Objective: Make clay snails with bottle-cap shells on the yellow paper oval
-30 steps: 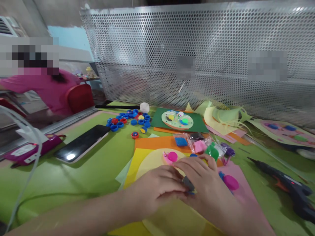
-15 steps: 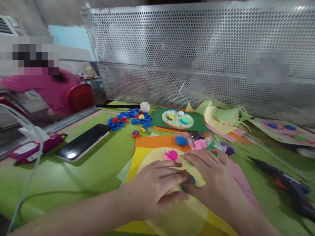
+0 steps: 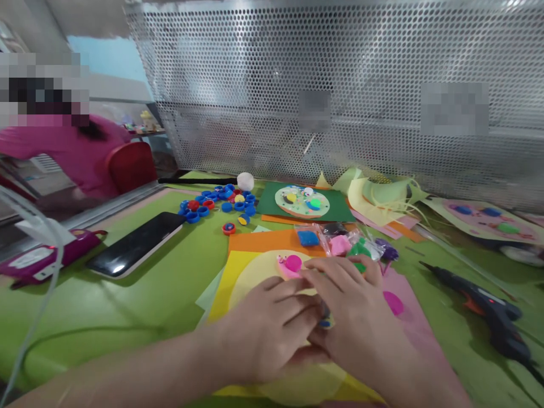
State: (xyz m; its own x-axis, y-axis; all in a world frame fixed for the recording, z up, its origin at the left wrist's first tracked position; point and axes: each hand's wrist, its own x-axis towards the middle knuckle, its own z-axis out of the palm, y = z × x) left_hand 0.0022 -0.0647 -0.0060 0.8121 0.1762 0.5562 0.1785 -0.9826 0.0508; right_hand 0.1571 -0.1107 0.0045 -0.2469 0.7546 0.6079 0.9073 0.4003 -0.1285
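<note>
We are pressing our left hand (image 3: 267,331) and right hand (image 3: 355,314) together, fingers pinching a small dark-and-blue piece (image 3: 325,317) between them, over the pale yellow paper circle (image 3: 255,275) on the green table (image 3: 140,294).

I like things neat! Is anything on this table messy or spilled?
Yes. The bottle caps lie scattered loose behind the phone, one red cap apart from them. Paper scraps sit in a curled, crumpled pile by the mesh screen.

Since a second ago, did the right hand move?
Yes. The right hand slid left over the pale yellow circle, uncovering the pink blob it hid half a second ago.
</note>
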